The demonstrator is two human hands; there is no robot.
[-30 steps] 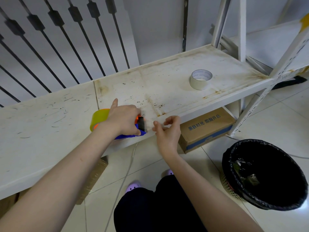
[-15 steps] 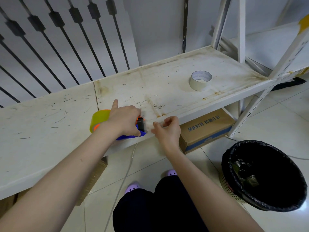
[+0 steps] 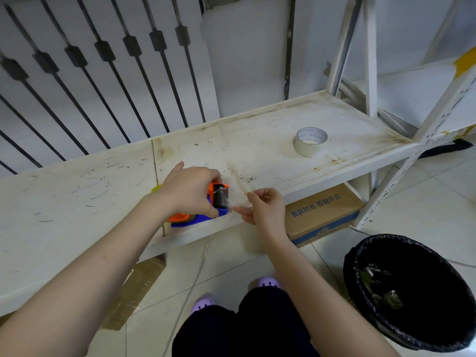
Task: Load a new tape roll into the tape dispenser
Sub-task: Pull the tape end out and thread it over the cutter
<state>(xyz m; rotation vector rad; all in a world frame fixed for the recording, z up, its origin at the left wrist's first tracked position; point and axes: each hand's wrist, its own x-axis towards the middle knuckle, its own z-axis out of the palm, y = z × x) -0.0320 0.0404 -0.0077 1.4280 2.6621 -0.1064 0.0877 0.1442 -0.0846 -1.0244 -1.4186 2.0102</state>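
Observation:
An orange and blue tape dispenser [image 3: 217, 199] lies on the white shelf [image 3: 270, 161] near its front edge. My left hand [image 3: 189, 189] covers it from above and holds it down; only a sliver of the yellow roll [image 3: 155, 188] on it shows by my wrist. My right hand [image 3: 262, 206] is just to the right of the dispenser's black roller and toothed blade, pinching the clear tape end [image 3: 235, 202] stretched out from it. A second, whitish tape roll [image 3: 310, 141] lies flat farther right on the shelf.
A black-lined waste bin [image 3: 412, 292] stands on the tiled floor at the lower right. A cardboard box [image 3: 322, 215] sits under the shelf. White shelf uprights [image 3: 371, 55] rise at the right. A railing with dark bars [image 3: 103, 81] stands behind.
My right hand has drawn a short length of clear tape out to the right past the blade. My left hand stays pressed on the dispenser, whose roller end now shows more.

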